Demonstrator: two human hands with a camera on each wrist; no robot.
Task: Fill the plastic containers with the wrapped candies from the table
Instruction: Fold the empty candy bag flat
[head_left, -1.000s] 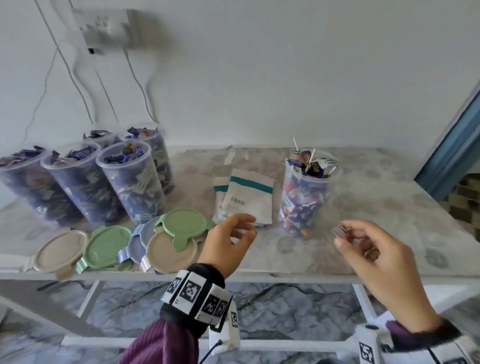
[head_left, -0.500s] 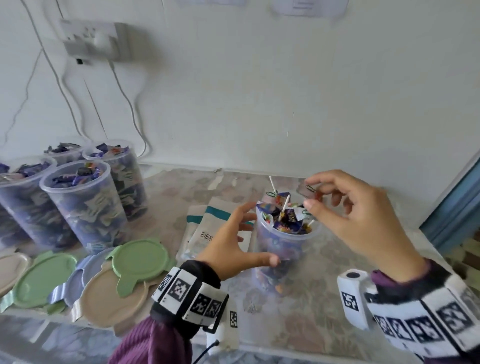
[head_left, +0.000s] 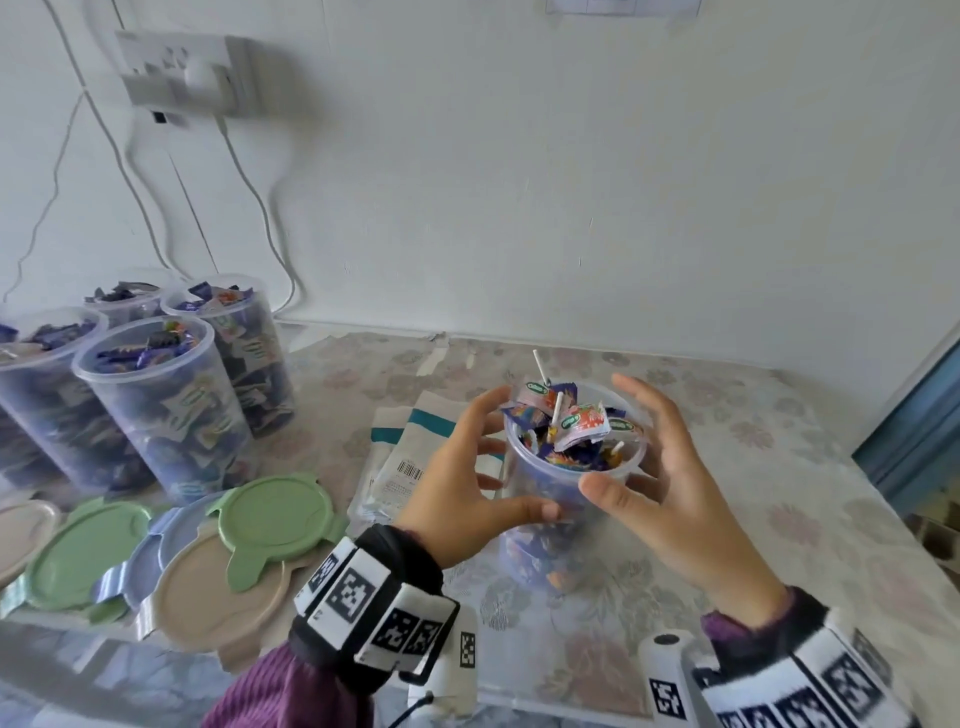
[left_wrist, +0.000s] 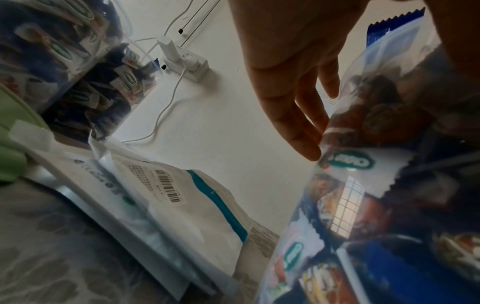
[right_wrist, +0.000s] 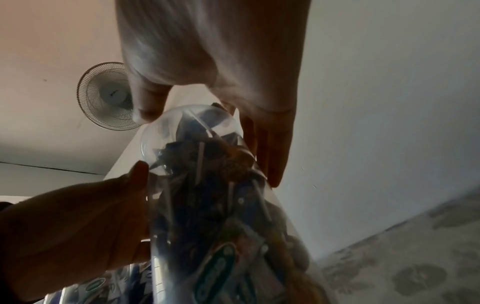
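Right of centre in the head view, your left hand (head_left: 462, 493) and right hand (head_left: 670, 483) flank the clear plastic cup (head_left: 566, 499) standing on the flowered table (head_left: 779, 467). Your left thumb lies against its near wall and the spread fingers reach round the far side; your right fingers are spread and only slightly bent beside the rim. Wrapped candies (head_left: 576, 423) and lolly sticks heap above the rim. Four filled cups (head_left: 166, 410) stand at the left of the frame, with loose lids (head_left: 270, 514) lying in front of them.
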